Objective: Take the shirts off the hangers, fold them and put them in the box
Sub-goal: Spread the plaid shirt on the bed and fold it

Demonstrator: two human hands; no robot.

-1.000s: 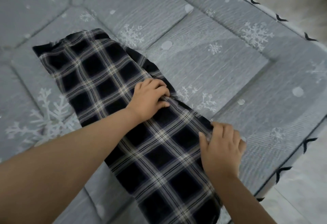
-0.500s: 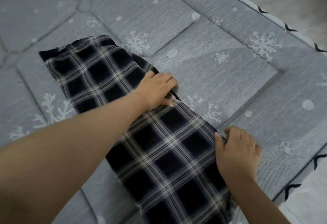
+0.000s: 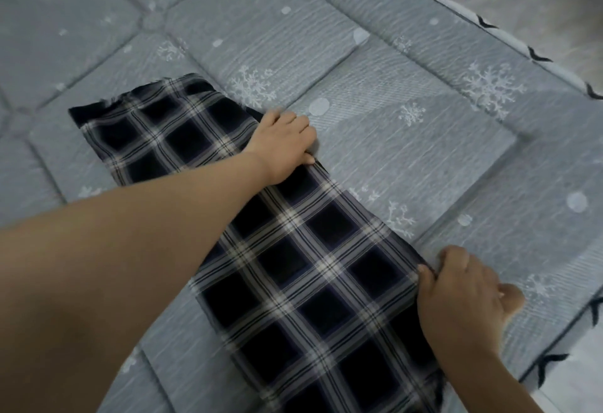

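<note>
The near end of the plaid shirt (image 3: 293,269) runs off the bottom edge, and motion blur softens the whole view. The left hand (image 3: 284,144) reaches far across, forearm over the cloth, fingers curled down onto the shirt's right edge, thumb tucked against the fabric; whether it pinches the edge is unclear. The right hand (image 3: 463,298) grips that same edge nearer, thumb on top, fingers curled beneath. The shirt, dark navy with pale checks, lies folded into a long strip on the grey snowflake-printed mattress (image 3: 424,158).
</note>
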